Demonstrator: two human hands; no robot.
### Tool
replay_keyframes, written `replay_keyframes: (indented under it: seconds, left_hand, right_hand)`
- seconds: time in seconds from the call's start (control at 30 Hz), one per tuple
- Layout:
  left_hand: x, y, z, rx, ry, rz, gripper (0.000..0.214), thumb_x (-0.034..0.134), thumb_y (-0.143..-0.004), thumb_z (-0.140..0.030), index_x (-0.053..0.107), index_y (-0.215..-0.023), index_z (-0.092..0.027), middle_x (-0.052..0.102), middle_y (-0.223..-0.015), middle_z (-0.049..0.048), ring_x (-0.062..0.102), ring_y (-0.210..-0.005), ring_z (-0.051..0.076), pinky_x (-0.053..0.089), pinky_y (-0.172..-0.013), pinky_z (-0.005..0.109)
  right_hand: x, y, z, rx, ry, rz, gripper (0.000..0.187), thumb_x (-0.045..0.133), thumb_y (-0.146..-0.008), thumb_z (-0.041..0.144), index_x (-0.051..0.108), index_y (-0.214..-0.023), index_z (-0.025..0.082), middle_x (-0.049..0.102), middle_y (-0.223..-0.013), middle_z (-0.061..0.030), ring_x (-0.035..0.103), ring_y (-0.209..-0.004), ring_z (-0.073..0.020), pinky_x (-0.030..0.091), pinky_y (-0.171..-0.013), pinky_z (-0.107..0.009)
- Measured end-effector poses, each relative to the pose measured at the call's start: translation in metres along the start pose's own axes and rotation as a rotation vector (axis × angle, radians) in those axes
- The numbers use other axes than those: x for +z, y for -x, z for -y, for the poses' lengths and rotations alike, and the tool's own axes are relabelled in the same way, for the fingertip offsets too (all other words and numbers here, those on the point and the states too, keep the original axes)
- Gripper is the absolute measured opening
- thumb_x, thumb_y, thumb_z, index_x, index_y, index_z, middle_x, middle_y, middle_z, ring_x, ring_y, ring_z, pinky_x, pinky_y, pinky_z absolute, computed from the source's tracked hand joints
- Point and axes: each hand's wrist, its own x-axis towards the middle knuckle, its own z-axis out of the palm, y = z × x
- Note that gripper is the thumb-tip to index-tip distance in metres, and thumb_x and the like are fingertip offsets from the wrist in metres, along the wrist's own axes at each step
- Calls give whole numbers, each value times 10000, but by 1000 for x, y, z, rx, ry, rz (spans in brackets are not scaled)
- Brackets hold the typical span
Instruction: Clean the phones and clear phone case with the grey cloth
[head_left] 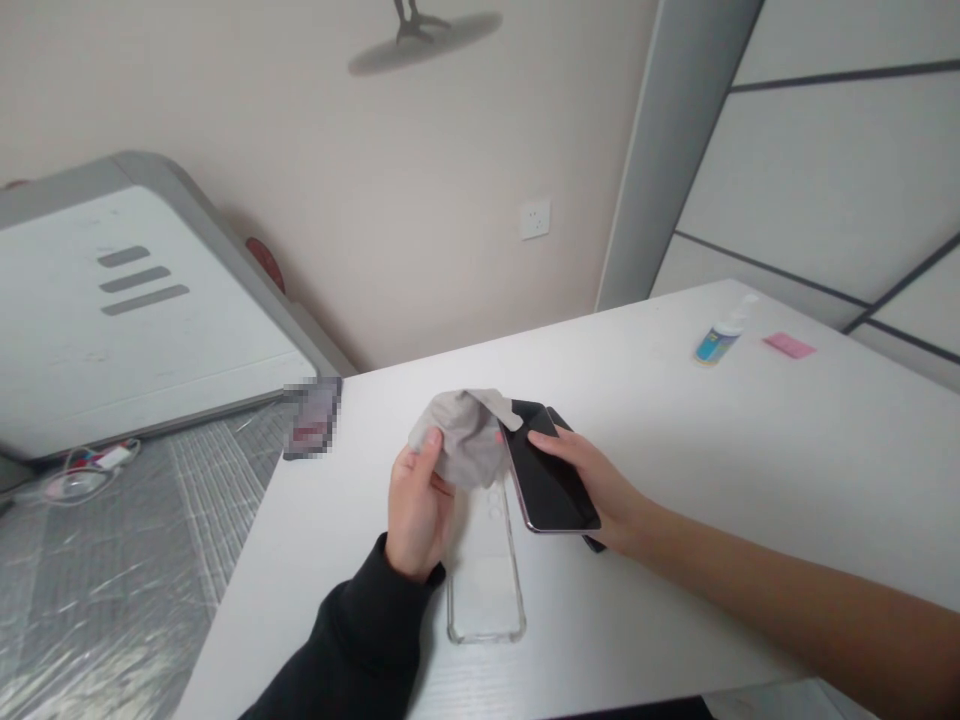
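My left hand (416,505) pinches a crumpled grey cloth (461,435) between thumb and fingers. My right hand (589,475) grips a black smartphone (551,480), with the thumb over its dark screen and the other fingers hidden behind it. One edge of the cloth lies over the phone's upper left corner. Beneath both hands, a clear phone case (484,590) lies flat on the white table (360,610), its upper part covered by the cloth. Another dark, flat thing (595,544) shows behind the phone; I cannot make out its kind.
A small spray bottle (716,343) with a blue label stands at the back right, beside a pink slip (789,346). At the table's left edge lies a pixelated flat object (313,420). A large white-and-grey panel (142,330) stands left, and a wall socket (535,219) is behind.
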Motion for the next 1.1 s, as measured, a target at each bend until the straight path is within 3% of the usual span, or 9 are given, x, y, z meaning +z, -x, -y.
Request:
replay_keyframes:
  seconds: [0.1,0.17,0.33,0.5,0.63,0.83,0.97,1.1]
  left_hand:
    - [-10,-13,-7,-123,67,-85,141,658,-933,-228,765,-983,-151,813,-999,54,770,-924,183,606,-863,259]
    - [-18,-21,-11,-183,71,-110,117,658,-928,-182,762,-945,-132,814,-943,56,772,-845,165,610,-798,231]
    - [-30,-30,-21,-219,80,-127,191,592,-980,-175,759,-912,-110,809,-904,61,761,-765,132,602,-722,190]
    - [-25,-25,-28,-278,54,-60,266,577,-1007,-317,723,-1159,-154,783,-1138,67,758,-962,163,606,-863,253]
    - [-20,-16,-28,-300,-6,106,358,597,-978,-457,741,-1148,-178,781,-1139,77,737,-1060,227,589,-934,320]
    - [-18,-1,-13,-102,-377,392,489,544,-953,-620,772,-964,-187,784,-975,71,715,-967,286,558,-925,413]
    - [-9,11,-7,106,-687,461,466,437,-1025,-545,740,-1096,-198,757,-1083,63,668,-1054,278,500,-1005,425]
    - [1,22,-7,235,-810,515,438,364,-1056,-469,690,-1176,-203,729,-1128,70,655,-1030,263,497,-983,413]
  right_hand:
    - [0,1,4,71,-98,-21,154,798,-750,265,728,-865,190,693,-639,-2,630,-517,-156,528,-478,-254]
    - [-1,2,6,66,-154,-43,105,760,-764,229,740,-860,195,739,-718,-17,653,-552,-151,552,-497,-243]
    - [-2,3,11,-27,-156,-95,247,705,-790,216,761,-1029,183,794,-968,-47,669,-635,-135,570,-551,-215]
    - [3,7,11,-92,-39,-71,338,760,-756,277,709,-1087,236,784,-1008,-34,617,-567,-137,530,-472,-251]
    - [4,8,6,-120,89,-38,379,807,-724,349,694,-1063,220,761,-889,-33,598,-566,-143,510,-488,-262]
    - [0,4,-7,-228,189,-41,455,834,-744,389,668,-1148,264,764,-1004,-32,712,-836,-232,576,-740,-355]
    - [-5,-2,-14,-352,264,-40,450,812,-792,396,655,-1202,302,722,-1240,-22,673,-1111,-248,543,-932,-377]
    - [-8,-3,-13,-422,319,-98,423,784,-832,424,645,-1217,316,730,-1188,-1,660,-1104,-227,521,-963,-363]
